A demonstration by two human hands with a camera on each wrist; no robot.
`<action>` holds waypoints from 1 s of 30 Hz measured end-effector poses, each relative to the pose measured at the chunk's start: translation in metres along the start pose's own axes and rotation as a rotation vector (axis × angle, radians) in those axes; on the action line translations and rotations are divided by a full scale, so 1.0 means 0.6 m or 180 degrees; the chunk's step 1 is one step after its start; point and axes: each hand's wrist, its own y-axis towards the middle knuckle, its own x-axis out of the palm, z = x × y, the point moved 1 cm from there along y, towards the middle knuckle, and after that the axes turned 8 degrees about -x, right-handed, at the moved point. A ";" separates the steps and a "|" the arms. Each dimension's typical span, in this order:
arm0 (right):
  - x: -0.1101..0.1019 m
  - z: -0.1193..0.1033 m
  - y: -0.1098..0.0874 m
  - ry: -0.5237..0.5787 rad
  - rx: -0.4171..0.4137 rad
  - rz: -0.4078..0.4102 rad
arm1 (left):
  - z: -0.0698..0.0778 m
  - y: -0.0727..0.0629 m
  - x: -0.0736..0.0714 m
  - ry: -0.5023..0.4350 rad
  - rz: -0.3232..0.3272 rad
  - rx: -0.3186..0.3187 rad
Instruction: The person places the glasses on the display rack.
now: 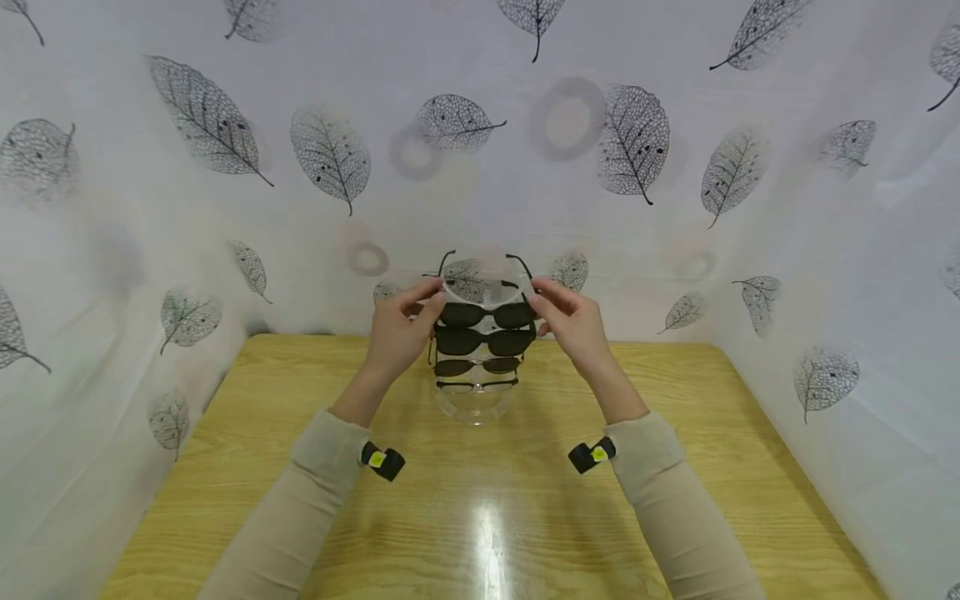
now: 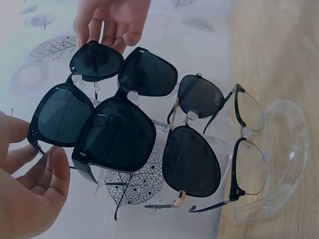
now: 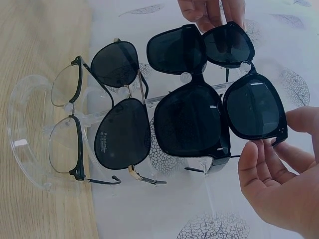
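Note:
Both hands hold the topmost black sunglasses point(image 1: 462, 314) by their outer corners, one hand on each side. My left hand point(image 1: 405, 325) pinches the left hinge area between thumb and fingers. On the opposite hinge, my right hand point(image 1: 576, 323) has a matching grip. The bridge of these sunglasses is at the upper peg of a clear display stand point(image 2: 294, 164), and their temples point back to the wall. Right below hang larger black sunglasses point(image 2: 117, 134), then metal-framed sunglasses point(image 3: 124, 134) with dark lenses. Lowest are clear eyeglasses point(image 3: 79, 149) with black brow bars.
The stand is at the far edge of a wooden table point(image 1: 480, 500), close to a pale curtain point(image 1: 480, 192) printed with leaves. Curtain also hangs along both sides. Each wrist wears a small black camera point(image 1: 384, 461).

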 end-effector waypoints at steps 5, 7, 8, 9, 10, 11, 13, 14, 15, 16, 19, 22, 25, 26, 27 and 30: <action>0.001 -0.002 -0.001 -0.0056 0.0014 0.0015 | -0.001 -0.001 0.000 0.0030 0.0001 -0.0045; 0.001 -0.003 -0.001 -0.0078 0.0020 0.0024 | 0.000 -0.001 0.000 0.0052 0.0007 -0.0053; 0.001 -0.003 -0.001 -0.0091 0.0022 0.0027 | -0.001 -0.001 0.000 0.0065 0.0013 -0.0056; 0.002 -0.003 -0.001 -0.0102 0.0022 0.0031 | 0.000 -0.002 0.000 0.0072 0.0019 -0.0061; 0.002 -0.003 -0.001 -0.0111 0.0019 0.0034 | 0.000 -0.002 0.000 0.0083 0.0025 -0.0064; 0.002 -0.002 -0.001 -0.0122 0.0019 0.0036 | 0.000 -0.002 0.001 0.0084 0.0030 -0.0071; 0.001 -0.002 -0.001 -0.0142 0.0008 0.0038 | 0.000 -0.002 0.001 0.0069 0.0030 -0.0075; 0.001 -0.002 -0.001 -0.0153 0.0002 0.0037 | 0.000 -0.002 0.001 0.0067 0.0030 -0.0073; 0.001 -0.001 -0.001 -0.0161 -0.0002 0.0036 | 0.000 -0.002 0.001 0.0062 0.0028 -0.0068; 0.000 -0.001 -0.001 -0.0168 -0.0005 0.0036 | 0.000 -0.002 0.001 0.0055 0.0026 -0.0061; 0.000 0.001 -0.001 -0.0176 -0.0017 0.0037 | -0.001 -0.003 0.000 0.0046 0.0025 -0.0044; -0.002 0.003 -0.001 -0.0177 -0.0033 0.0046 | -0.001 -0.003 -0.001 0.0052 0.0027 -0.0035; -0.003 0.003 -0.001 -0.0194 -0.0055 0.0046 | 0.000 -0.004 -0.002 0.0097 0.0053 -0.0037; -0.003 0.002 -0.001 -0.0201 -0.0066 0.0046 | 0.000 -0.004 -0.002 0.0111 0.0066 -0.0041; -0.003 0.002 -0.001 -0.0210 -0.0073 0.0041 | 0.000 -0.005 -0.002 0.0122 0.0080 -0.0047; -0.003 0.003 -0.001 -0.0226 -0.0088 0.0029 | 0.001 -0.007 -0.003 0.0137 0.0119 -0.0058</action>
